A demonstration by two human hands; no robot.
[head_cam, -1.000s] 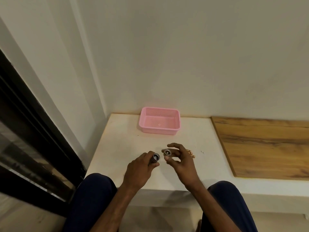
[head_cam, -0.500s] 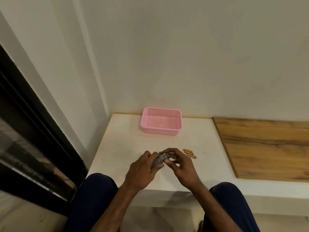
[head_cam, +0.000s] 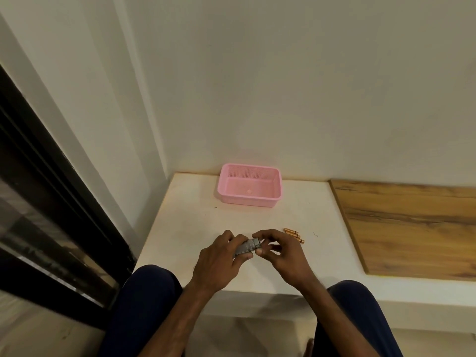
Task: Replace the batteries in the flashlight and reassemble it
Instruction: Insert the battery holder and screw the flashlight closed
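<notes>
While the grey flashlight is held just above the near part of the white ledge, it lies tilted, w/ its far end pointing up & to the right. The left hand wraps its fingers round the lower body; the right hand pinches the upper end w/ thumb & curled fingers. Whether this end piece is fully seated, I cannot tell. Just beyond the right hand a few small copper-coloured batteries lie side by side on the ledge, not touching the hand. Farther back, near the wall, stands a pink plastic basket. A wooden board lies at the right of the ledge. Two knees in dark blue trousers are at the near edge
</notes>
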